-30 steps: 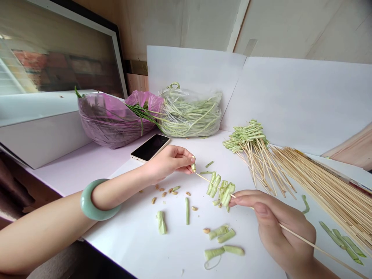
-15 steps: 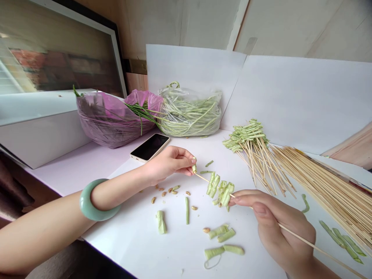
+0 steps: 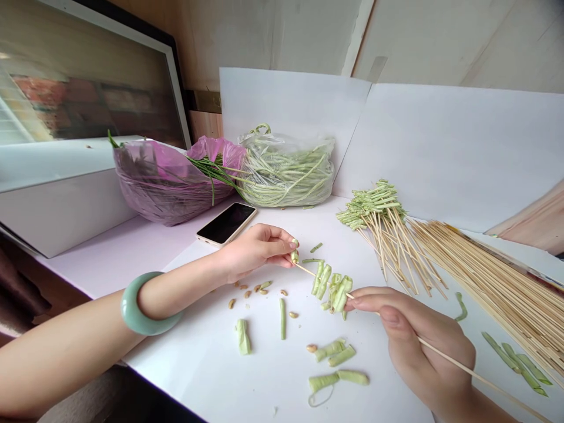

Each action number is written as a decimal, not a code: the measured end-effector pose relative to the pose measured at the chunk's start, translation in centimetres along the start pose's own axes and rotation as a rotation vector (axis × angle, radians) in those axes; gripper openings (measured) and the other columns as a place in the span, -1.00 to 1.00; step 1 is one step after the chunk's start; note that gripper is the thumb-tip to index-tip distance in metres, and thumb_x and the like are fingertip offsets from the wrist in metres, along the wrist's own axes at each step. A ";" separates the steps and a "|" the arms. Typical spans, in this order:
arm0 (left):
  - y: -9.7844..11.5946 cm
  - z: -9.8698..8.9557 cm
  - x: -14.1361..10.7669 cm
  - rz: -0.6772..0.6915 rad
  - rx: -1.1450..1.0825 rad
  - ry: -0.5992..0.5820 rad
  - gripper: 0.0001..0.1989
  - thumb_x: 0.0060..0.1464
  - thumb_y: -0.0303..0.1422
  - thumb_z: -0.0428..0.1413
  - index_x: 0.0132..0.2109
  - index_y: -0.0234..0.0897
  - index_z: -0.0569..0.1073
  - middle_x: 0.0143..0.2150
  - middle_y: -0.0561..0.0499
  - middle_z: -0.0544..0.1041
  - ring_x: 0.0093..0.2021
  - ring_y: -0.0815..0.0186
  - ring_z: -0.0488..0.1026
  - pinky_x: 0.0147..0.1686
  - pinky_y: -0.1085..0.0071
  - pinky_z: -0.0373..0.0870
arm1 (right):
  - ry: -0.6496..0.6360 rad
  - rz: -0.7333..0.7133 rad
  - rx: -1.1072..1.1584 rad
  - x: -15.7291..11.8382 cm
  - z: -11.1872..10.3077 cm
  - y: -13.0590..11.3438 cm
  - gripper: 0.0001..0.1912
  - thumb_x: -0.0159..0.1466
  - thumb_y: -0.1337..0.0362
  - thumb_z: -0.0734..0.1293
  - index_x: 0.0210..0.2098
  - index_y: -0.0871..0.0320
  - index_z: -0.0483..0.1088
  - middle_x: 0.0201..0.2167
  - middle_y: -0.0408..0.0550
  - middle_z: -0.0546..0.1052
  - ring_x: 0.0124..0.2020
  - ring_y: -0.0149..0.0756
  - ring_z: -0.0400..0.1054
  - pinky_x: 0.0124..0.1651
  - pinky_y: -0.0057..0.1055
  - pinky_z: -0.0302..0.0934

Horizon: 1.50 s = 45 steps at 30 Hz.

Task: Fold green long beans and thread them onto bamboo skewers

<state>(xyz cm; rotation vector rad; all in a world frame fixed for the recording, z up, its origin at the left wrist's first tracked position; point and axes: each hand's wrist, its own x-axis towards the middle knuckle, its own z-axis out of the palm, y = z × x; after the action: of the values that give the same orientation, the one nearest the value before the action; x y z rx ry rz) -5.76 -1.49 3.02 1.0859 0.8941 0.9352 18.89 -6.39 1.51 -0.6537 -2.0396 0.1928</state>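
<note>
My right hand point(image 3: 423, 341) is closed around a thin bamboo skewer point(image 3: 458, 363) that slants up to the left. Several short pieces of long green bean point(image 3: 339, 292) are threaded crosswise on its upper part. At the skewer's tip, my left hand point(image 3: 259, 249) pinches another bean piece point(image 3: 295, 251) between thumb and fingers. Whether the tip has gone into that piece is hard to make out. Loose bean pieces point(image 3: 331, 351) lie on the white table below, with small tan seeds point(image 3: 293, 315) scattered around them.
A bundle of bean-loaded skewers point(image 3: 374, 205) lies at the back right, beside a large pile of bare skewers point(image 3: 493, 276). A clear bag of long beans point(image 3: 286, 170), a purple bag of greens point(image 3: 171, 182) and a phone point(image 3: 227, 223) sit at the back left. Cut beans point(image 3: 515, 361) lie far right.
Both hands hold nearly the same place. The bean piece in my left fingers has tilted slightly at the skewer tip. The whole view has shifted a little.
</note>
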 end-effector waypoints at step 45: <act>-0.7 -0.4 0.4 0.096 -0.034 -0.084 -0.78 -0.21 -0.57 0.35 -0.35 -0.45 0.51 -0.44 -0.02 0.59 -0.43 0.44 0.51 -0.33 0.54 0.44 | 0.040 -0.010 -0.003 -0.1 -0.3 0.2 -0.71 0.33 0.48 0.13 -0.20 0.08 0.43 -0.31 -0.11 0.57 -0.23 -0.32 0.51 -0.17 -0.49 0.41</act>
<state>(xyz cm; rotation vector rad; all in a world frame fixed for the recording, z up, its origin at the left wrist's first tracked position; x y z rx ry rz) -5.85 -1.12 2.17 1.1387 0.7601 0.9735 19.25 -6.29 1.53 -0.6441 -2.0052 0.1695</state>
